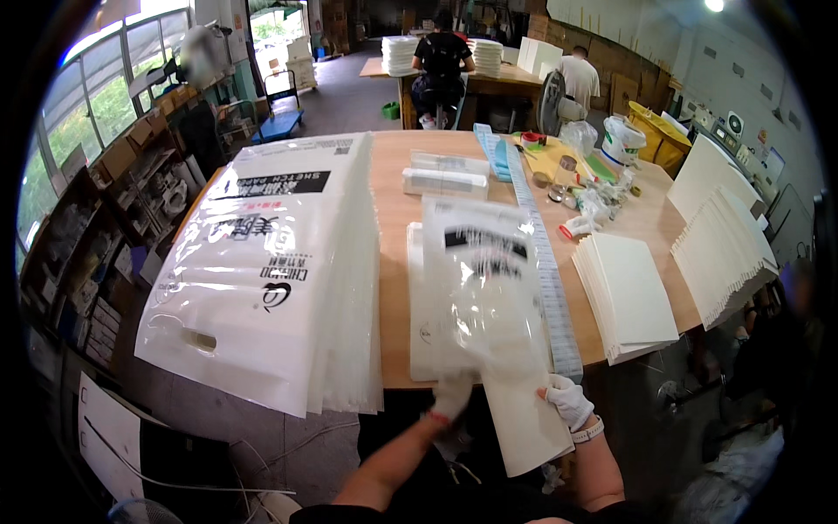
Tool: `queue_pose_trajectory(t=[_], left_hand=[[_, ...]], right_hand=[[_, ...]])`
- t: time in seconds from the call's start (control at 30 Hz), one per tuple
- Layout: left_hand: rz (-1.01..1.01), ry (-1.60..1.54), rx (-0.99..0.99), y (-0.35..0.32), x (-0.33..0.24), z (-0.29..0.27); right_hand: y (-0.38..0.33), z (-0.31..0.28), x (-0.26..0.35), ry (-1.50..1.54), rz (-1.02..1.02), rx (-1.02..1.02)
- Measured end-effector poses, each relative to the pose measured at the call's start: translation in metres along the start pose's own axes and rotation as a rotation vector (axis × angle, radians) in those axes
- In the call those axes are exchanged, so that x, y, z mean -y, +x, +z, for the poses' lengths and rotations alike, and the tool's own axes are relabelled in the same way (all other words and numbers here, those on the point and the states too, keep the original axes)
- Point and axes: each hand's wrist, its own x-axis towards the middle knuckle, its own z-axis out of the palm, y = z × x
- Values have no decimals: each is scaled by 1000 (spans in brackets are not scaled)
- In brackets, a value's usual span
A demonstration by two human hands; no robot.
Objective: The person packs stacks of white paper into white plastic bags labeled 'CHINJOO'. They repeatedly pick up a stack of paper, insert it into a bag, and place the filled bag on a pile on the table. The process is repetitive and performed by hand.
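Note:
Both my hands wear white gloves at the near edge of a wooden table (393, 188). My left hand (453, 396) grips the lower left corner of a clear plastic bag (482, 279) with black print. My right hand (569, 401) holds the right edge of a white paper pad (526, 424) that sits partly inside the bag's open end. The bag lies blurred over another white sheet on the table. A tall stack of printed plastic bags (266, 262) lies to the left.
A long strip of labels (548, 271) runs up the table. Stacks of white pads (627, 293) and fanned sheets (720, 249) lie at right. Boxes, tape and a jar (566, 173) sit farther back. Two people work at a far table (502, 80). Shelves line the left wall.

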Motion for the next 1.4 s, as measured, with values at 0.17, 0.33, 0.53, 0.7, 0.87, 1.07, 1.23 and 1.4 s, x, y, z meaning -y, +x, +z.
queue_pose_trajectory(t=[0.17, 0.33, 0.53, 0.7, 0.87, 1.07, 1.23, 1.4], left_hand=[[-55, -1101, 28, -96, -5, 39], [46, -759, -67, -97, -20, 52], [-286, -1201, -14, -72, -40, 18], [73, -755, -376, -44, -12, 98], [11, -1572, -112, -67, -18, 66], [-124, -1974, 39, -47, 7, 170], [-174, -1084, -444, -90, 37, 94], [-96, -997, -508, -122, 63, 61]], right_hand=[[31, 11, -23, -739, -317, -138], [54, 35, -13, -1004, -465, -174], [39, 45, 4, -883, -392, -55], [47, 50, -63, -1401, -817, 99], [74, 30, -68, -1303, -662, 129], [67, 24, -60, -1170, -806, 96], [51, 10, -94, -1175, -831, -107], [-15, -36, -101, -998, -390, 338]])
